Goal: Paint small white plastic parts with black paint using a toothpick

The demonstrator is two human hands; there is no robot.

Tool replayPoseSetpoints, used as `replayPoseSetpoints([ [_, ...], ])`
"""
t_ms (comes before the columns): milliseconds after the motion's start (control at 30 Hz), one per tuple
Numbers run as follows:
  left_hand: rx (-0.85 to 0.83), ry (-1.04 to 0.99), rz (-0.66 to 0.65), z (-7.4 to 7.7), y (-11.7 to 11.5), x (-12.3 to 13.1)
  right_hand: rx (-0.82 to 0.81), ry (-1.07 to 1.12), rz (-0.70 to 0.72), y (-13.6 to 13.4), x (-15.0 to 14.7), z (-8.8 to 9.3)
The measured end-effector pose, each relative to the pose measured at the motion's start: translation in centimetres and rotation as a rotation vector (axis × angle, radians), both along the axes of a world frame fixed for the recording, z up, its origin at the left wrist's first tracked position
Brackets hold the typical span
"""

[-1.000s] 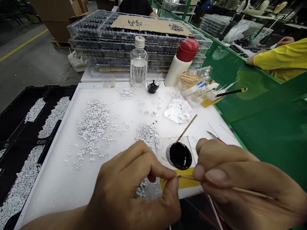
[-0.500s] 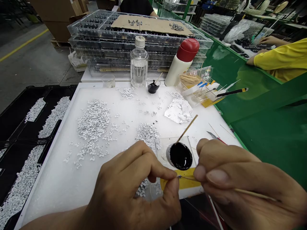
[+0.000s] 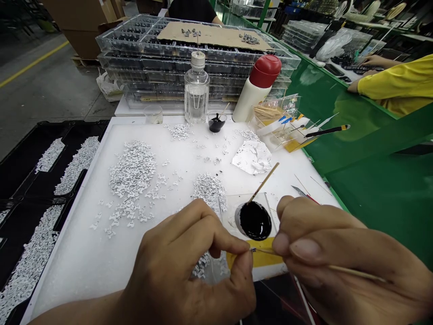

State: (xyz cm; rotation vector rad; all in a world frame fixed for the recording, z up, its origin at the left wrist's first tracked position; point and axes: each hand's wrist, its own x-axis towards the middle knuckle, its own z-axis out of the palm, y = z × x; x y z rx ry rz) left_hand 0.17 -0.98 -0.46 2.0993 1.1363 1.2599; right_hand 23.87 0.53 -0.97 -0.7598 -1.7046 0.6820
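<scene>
A tiny piece (image 3: 253,249) with dark marks sits at the tips of the left hand (image 3: 192,266), whose thumb and forefinger are clamped on it (its outline is too small to make out). The fingers of the right hand (image 3: 338,253) are pinched around a thin wooden stick (image 3: 356,273), its tip at the piece; whether the two touch, I cannot tell. Just beyond the piece stands a cup of black paint (image 3: 255,221) with a second wooden stick (image 3: 265,180) leaning in it, and a yellow strip (image 3: 267,258) lies on the near side of the cup. Farther out on the white tabletop (image 3: 77,266) are a heap of small white pieces (image 3: 133,169) to the left and a crumpled white paper (image 3: 252,157) to the right. Behind these stand a clear bottle (image 3: 196,97), a smaller cup (image 3: 215,123) holding something black and a red-capped white flask (image 3: 252,92), with stacked clear trays (image 3: 155,63) at the back. At far right, a co-worker's yellow sleeve (image 3: 399,81) shows beyond a green partition (image 3: 338,126).
</scene>
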Motion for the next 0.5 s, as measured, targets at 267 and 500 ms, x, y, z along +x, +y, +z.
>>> replayPoseSetpoints([
  [267,0.012,0.000,0.004,0.2,-0.1,0.0,0.002,-0.040,-0.034,-0.1,0.2,-0.4],
  [500,0.008,-0.003,-0.014,-0.1,0.0,-0.4,0.079,-0.046,0.153,0.1,1.0,-0.9],
])
